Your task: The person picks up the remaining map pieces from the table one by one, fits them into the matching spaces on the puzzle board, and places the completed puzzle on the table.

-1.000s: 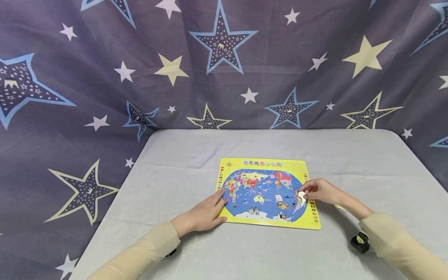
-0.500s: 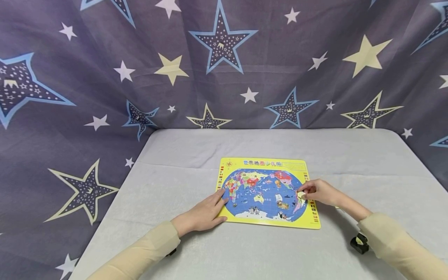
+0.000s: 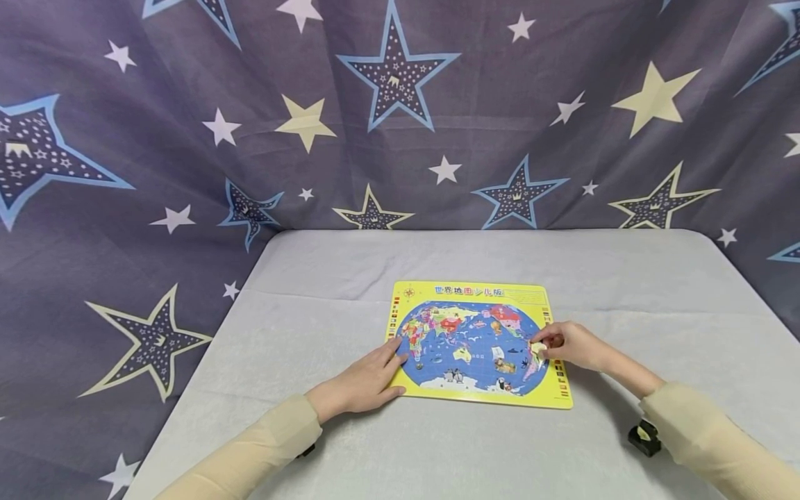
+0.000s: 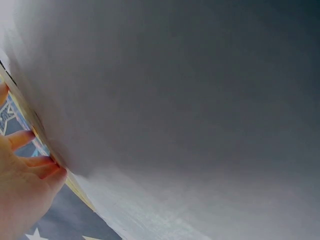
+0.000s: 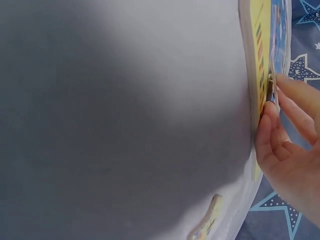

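A yellow world-map puzzle board [image 3: 481, 401] with a blue oval map lies on the table. My left hand [image 3: 365, 378] rests on its left edge, fingers extended over the rim; the left wrist view shows the fingertips [image 4: 60, 172] at that edge. Over the map's right side, my right hand [image 3: 571, 344] pinches a small pale-yellow puzzle piece [image 3: 539, 351] between thumb and fingers. From the right wrist view the piece [image 5: 273, 85] appears edge-on, tilted against the board. Whether it sits in its recess I cannot tell.
Another puzzle piece [image 5: 206, 222] lies on the table beside the board in the right wrist view. The grey-white table cover [image 3: 475, 451] reaches back to a star-patterned curtain [image 3: 400, 173]. A black device [image 3: 644, 437] shows under the right sleeve.
The piece in my right hand has turned from a white-looking face to a pale-yellow one, with a slight shift of the fingers. My left hand and the board have stayed put.
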A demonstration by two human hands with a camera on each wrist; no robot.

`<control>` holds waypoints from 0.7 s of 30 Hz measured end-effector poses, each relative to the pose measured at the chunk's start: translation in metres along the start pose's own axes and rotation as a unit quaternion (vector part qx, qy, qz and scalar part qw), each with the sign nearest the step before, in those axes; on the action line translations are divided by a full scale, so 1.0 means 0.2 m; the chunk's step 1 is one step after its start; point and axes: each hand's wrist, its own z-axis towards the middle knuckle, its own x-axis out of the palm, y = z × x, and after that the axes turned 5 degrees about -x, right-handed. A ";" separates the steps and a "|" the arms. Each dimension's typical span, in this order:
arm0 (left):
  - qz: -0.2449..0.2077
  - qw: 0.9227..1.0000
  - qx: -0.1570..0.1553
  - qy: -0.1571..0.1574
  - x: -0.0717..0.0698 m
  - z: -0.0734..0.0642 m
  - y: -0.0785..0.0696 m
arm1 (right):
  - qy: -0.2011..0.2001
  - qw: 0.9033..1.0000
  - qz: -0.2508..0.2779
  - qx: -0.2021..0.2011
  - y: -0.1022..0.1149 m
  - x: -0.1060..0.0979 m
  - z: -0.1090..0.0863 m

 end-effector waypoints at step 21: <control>-0.002 1.000 0.002 -0.005 0.00 0.00 0.00 | -0.020 0.999 -0.024 -0.025 -0.01 0.02 -0.02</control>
